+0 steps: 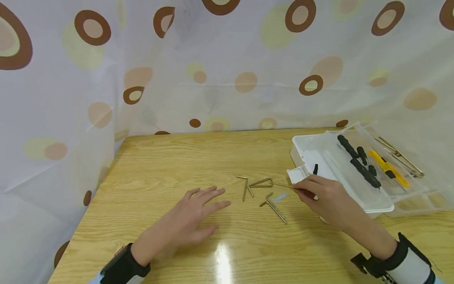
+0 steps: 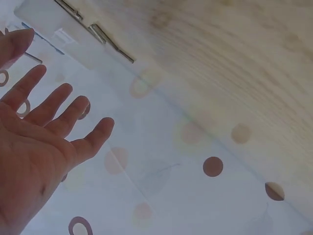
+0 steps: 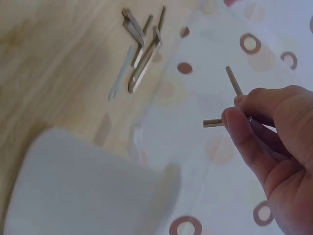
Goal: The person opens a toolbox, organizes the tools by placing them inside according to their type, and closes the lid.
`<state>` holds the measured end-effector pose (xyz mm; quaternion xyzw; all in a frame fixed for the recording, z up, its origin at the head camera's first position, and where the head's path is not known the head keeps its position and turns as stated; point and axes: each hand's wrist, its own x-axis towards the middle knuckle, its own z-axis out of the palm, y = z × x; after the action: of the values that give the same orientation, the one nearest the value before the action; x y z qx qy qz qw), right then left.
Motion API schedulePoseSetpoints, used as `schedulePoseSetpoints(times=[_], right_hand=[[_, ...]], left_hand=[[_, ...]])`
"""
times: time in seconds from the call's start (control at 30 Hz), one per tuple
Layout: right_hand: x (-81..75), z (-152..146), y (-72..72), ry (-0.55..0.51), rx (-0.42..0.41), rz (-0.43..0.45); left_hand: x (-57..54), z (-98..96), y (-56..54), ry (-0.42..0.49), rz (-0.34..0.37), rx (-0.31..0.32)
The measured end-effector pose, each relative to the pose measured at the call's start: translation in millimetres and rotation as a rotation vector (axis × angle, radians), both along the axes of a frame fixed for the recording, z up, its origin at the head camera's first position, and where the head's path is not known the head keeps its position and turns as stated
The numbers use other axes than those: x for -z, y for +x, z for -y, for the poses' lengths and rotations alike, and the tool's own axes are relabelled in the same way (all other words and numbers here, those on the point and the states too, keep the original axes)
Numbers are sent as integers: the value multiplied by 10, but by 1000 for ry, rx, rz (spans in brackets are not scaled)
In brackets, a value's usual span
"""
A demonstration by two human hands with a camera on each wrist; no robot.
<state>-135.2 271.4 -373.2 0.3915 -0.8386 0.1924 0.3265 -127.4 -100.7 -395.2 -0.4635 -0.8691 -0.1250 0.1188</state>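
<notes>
My right hand (image 1: 330,199) pinches a thin brass-coloured hex key (image 3: 234,81) between thumb and fingertips, near the front-left side of the white toolbox. Part of that key is hidden by the fingers. Several L-shaped hex keys (image 1: 274,209) lie loosely grouped on the wooden table between my hands, some overlapping. Beside them is a small pale flat wrench (image 1: 281,197). To the left of the keys hovers my left hand (image 1: 193,219), palm down, fingers spread and holding nothing.
The white toolbox (image 1: 299,146) stands open at the right, its latch flap (image 1: 297,174) hanging out. Its clear lid (image 1: 434,199) holds black screwdrivers (image 1: 365,173), yellow-handled tools (image 1: 388,167) and more hex keys (image 1: 400,157). A patterned cloth (image 1: 220,102) hangs behind the table (image 1: 170,165).
</notes>
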Motion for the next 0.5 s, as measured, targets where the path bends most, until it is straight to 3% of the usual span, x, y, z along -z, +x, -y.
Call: schedulePoseSetpoints(times=[0.17,0.5], right_hand=[[-121,-225,-11,-7,92,-46],[-402,-960,31,-46,413,-54]], left_hand=[[-37,-6,-40,3,30,-4],[15,-129,6,31,49,62]])
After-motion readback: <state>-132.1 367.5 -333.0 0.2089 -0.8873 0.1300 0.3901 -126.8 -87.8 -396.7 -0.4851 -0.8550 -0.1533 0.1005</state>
